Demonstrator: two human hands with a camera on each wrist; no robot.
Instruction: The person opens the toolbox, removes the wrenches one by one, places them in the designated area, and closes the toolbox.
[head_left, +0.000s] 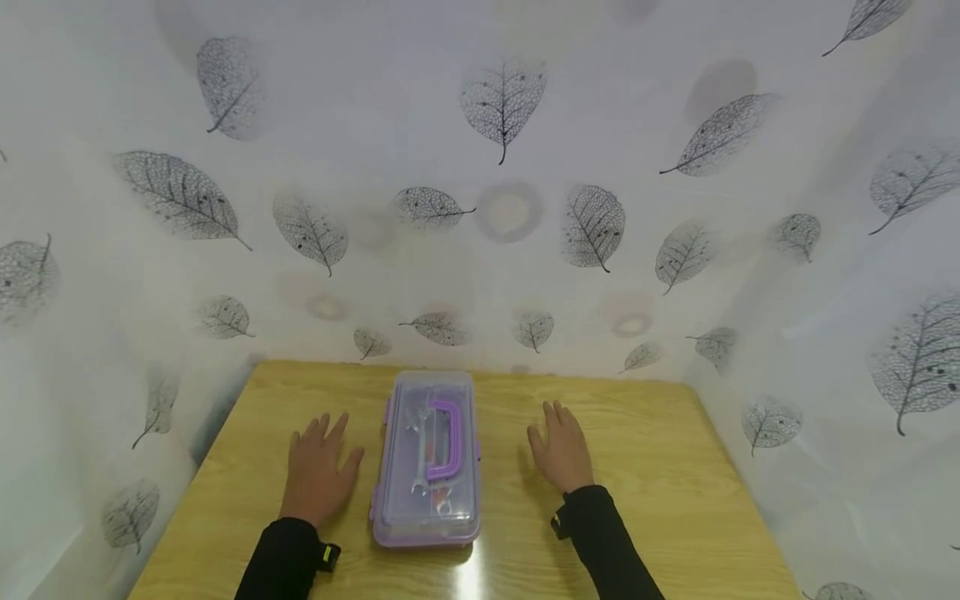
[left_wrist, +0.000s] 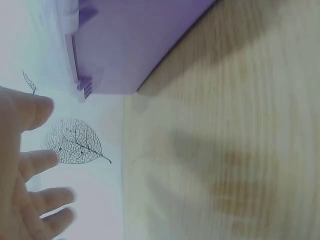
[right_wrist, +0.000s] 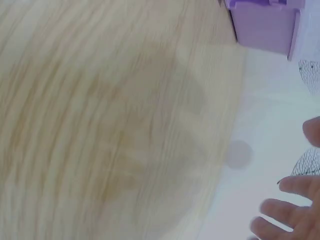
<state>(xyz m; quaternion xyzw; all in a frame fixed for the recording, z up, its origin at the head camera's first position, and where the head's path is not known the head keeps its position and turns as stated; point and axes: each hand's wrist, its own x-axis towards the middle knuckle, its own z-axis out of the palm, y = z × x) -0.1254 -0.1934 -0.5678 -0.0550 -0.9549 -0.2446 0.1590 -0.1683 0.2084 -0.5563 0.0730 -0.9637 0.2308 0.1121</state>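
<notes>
A purple toolbox (head_left: 388,508) with a clear lid and a purple carrying handle (head_left: 455,440) stands on the wooden table between the two hands. Through the lid a wrench (head_left: 422,454) shows, along with an orange-red item that is too blurred to name. To the left of the box is my left hand (head_left: 318,475), fingers spread and holding nothing. On the other side my right hand (head_left: 562,448) is apart from the box, its fingers extended and nothing in them. In both wrist views the purple box wall (left_wrist: 130,45) (right_wrist: 262,27) lies away from the fingers.
The light wooden table (head_left: 645,450) reaches back to a pale sheet (head_left: 510,292) printed with dark leaf shapes. That sheet also hangs along the left and right sides. A dark band with a small device (head_left: 330,557) sits at the left wrist.
</notes>
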